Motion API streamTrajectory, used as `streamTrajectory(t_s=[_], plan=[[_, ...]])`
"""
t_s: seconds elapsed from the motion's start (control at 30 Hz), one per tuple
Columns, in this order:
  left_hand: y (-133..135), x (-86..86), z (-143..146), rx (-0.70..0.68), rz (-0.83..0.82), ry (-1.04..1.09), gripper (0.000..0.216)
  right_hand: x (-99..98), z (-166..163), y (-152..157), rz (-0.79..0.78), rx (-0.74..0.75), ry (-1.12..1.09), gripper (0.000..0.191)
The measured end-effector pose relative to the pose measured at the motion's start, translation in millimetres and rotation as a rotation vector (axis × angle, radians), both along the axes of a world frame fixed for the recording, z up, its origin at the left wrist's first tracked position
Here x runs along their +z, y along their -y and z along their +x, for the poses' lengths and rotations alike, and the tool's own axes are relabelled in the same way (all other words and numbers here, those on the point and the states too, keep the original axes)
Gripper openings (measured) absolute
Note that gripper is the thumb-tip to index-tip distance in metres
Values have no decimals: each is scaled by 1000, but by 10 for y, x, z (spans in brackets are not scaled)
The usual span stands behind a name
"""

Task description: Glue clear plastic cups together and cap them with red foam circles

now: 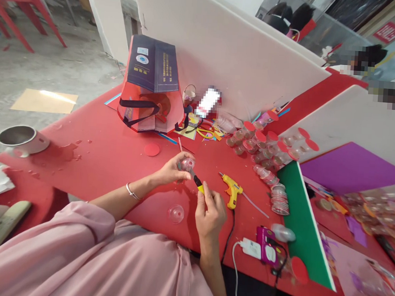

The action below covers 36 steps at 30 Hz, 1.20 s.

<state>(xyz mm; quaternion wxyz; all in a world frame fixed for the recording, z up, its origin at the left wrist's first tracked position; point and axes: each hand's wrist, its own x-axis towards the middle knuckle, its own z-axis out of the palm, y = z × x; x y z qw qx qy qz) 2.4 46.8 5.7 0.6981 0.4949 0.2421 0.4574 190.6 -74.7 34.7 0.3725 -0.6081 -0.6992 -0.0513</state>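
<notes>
My left hand (175, 169) is closed around a small clear plastic cup (187, 164), held just above the red table. In my right hand (211, 210) is a yellow-and-black craft knife (198, 182), its grey tip against or close to the cup. Whether the blade has gone into the plastic I cannot tell. A clear plastic dome piece (175, 214) lies on the table below my hands. To the right of them a yellow glue gun (232, 189) rests with a glue stick in its back. A red disc (152, 150) lies left of my left hand.
A dark blue and red bag (154, 66) stands at the back beside a phone (208, 102). Several clear cups with red lids (259, 136) pile up by the green divider (294, 186). A metal mug (24, 139) sits at far left. A power strip (267, 246) lies front right.
</notes>
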Motion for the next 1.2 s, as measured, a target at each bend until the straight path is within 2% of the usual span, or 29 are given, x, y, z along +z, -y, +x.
streamTrajectory(t_s=[0.27, 0.43, 0.67, 1.0, 1.2], plan=[[-9, -4, 17, 32, 27, -37, 69, 74, 11, 16, -43, 9, 17, 32], [-14, -32, 39, 110, 47, -55, 67, 142, 0, 49, -65, -13, 65, 32], [21, 36, 60, 195, 96, -107, 62, 151, -12, 60, -45, -39, 111, 32], [1, -17, 45, 108, 22, -81, 71, 172, 11, 48, -34, 8, 75, 32], [2, -19, 34, 207, 132, -151, 70, 222, 21, 64, -61, 5, 85, 31]])
